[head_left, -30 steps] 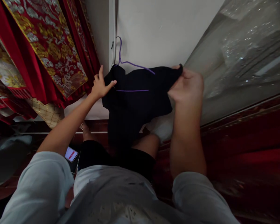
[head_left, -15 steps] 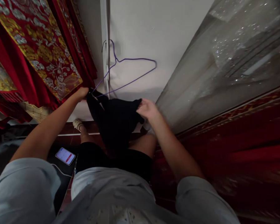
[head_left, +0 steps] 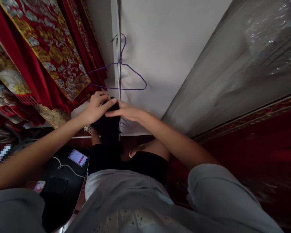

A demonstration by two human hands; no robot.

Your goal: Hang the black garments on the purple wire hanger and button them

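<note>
A black garment (head_left: 108, 129) hangs bunched from both hands, low in front of the wall and above the floor between the person's legs. The fingers of the left hand (head_left: 96, 108) are curled over its top, with the thumb reaching across; those of the right hand (head_left: 128, 110) press in from the other side, partly closed on the same bunch. Its lower end runs into the black shorts (head_left: 147, 165), so where the cloth stops is hard to make out.

Just above the hands a bare purple hanger (head_left: 133, 89) is hooked at a pale upright strip (head_left: 115, 19) on the white wall (head_left: 169, 42). The hanger's left end crosses in front of a red embroidered cloth (head_left: 55, 48), which crowds that side. Clear plastic sheeting (head_left: 264, 38) slants along the right, with dark red fabric (head_left: 252, 152) below.

Beneath the left forearm, a black counter (head_left: 63, 207) carries a lit phone (head_left: 78, 157), a white cable (head_left: 69, 166), a dark flat object (head_left: 57, 185) and a small patterned item (head_left: 40, 186). The forearm covers part of that counter.
</note>
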